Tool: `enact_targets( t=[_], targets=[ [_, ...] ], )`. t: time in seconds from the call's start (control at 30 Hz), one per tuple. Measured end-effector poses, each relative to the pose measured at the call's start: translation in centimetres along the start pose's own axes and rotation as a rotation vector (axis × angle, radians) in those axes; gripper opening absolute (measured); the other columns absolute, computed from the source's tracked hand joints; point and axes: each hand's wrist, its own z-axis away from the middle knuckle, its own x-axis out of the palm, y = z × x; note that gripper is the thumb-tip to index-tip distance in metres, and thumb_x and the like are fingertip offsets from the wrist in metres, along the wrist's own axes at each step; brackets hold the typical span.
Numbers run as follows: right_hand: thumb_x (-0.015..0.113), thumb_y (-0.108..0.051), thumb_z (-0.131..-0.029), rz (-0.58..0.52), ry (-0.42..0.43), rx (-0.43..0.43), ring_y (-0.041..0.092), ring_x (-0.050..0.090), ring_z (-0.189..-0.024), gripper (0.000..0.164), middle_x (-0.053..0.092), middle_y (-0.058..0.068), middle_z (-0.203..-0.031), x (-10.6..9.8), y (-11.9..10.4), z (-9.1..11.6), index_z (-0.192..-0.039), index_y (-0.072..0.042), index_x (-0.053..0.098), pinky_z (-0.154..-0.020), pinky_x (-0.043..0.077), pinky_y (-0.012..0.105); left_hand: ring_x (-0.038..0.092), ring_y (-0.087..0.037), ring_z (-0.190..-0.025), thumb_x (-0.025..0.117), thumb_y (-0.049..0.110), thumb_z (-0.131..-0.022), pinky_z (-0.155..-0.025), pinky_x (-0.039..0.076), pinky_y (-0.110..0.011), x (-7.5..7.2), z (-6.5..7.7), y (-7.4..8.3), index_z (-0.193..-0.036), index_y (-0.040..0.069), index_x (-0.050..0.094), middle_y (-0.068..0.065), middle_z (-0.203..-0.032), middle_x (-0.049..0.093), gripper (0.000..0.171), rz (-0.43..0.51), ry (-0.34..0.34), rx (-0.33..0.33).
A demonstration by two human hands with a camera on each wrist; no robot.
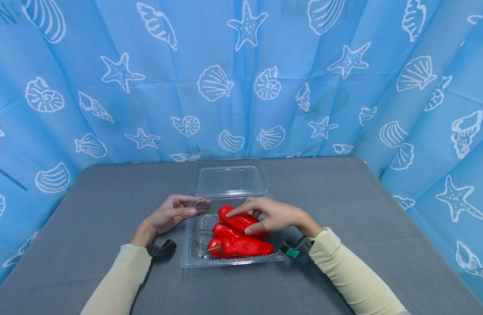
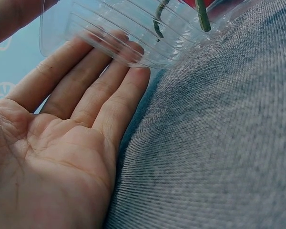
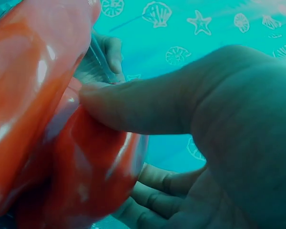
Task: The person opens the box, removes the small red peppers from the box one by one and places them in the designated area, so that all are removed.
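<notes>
My right hand (image 1: 272, 214) pinches the back pepper (image 1: 240, 222) between thumb (image 3: 138, 102) and fingers (image 1: 240, 207), inside the clear box (image 1: 188, 251), beyond two other peppers (image 1: 241, 248). My left hand (image 1: 172, 213) is at the box's left side, fingers nearly straight; the lid (image 1: 230, 180) lies open.

Peppers (image 1: 241, 248) in tray (image 1: 225, 264) on tbl (image 1: 320, 188), lid (image 1: 229, 179) behind, prob. flat, curtain (image 1: 241, 109) beyond
</notes>
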Motion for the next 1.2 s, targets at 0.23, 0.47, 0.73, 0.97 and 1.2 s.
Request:
enact_targets(
  t=[0.23, 0.47, 0.73, 0.97, 1.2],
  targets=[
    [0.074, -0.014, -0.092, -0.064, 0.007, 0.007, 0.017, 0.063, -0.095, 0.055, 0.06, 0.003, -0.125, 0.06, 0.0, -0.05, -0.145, -0.017, 0.059, -0.081, 0.059, 0.038, 0.056, -0.028, -0.132, 0.057, 0.002, -0.098, -0.11, 0.045, -0.037, 0.02, 0.14, 0.05, -0.138, -0.009, 0.056, -0.02, -0.14, 0.06, 0.042, -0.004, 0.001, 0.001],
    [0.075, -0.01, -0.091, -0.117, 0.037, 0.021, 0.019, 0.065, -0.094, 0.056, 0.057, 0.009, -0.133, 0.07, 0.01, -0.1, -0.144, -0.015, 0.059, -0.081, 0.061, 0.038, 0.055, -0.029, -0.133, 0.057, 0.002, -0.097, -0.112, 0.042, -0.036, -0.08, 0.1, -0.07, -0.138, -0.009, 0.056, -0.024, -0.141, 0.057, 0.042, -0.022, -0.008, 0.008],
    [0.075, -0.007, -0.089, -0.175, 0.066, -0.002, 0.022, 0.066, -0.1, 0.059, 0.059, 0.011, -0.133, -0.1, 0.25, -0.12, -0.145, -0.009, 0.056, -0.088, 0.059, 0.041, 0.053, -0.031, -0.135, 0.058, 0.001, -0.096, -0.114, 0.04, -0.041, 0.04, 0.08, 0.14, -0.139, -0.012, 0.052, -0.023, -0.141, 0.057, 0.045, -0.004, -0.004, 0.004],
    [0.075, -0.006, -0.089, -0.218, 0.097, -0.008, 0.026, 0.065, -0.106, 0.061, 0.059, 0.012, -0.135, -0.37, 0.61, -0.13, -0.147, -0.009, 0.054, -0.092, 0.058, 0.046, 0.053, -0.032, -0.134, 0.056, 0.0, -0.097, -0.111, 0.043, -0.04, -0.14, -0.03, -0.02, -0.139, -0.016, 0.049, -0.023, -0.142, 0.057, 0.045, -0.015, -0.011, 0.014],
    [0.074, -0.005, -0.09, -0.26, 0.169, -0.013, 0.03, 0.062, -0.114, 0.061, 0.058, 0.014, -0.138, -0.88, 0.91, 0.17, -0.147, -0.008, 0.053, -0.092, 0.058, 0.042, 0.054, -0.03, -0.134, 0.057, 0.0, -0.097, -0.111, 0.043, -0.039, -0.09, -0.06, -0.03, -0.139, -0.016, 0.05, -0.023, -0.141, 0.058, 0.045, -0.009, -0.009, 0.014]
  ],
)
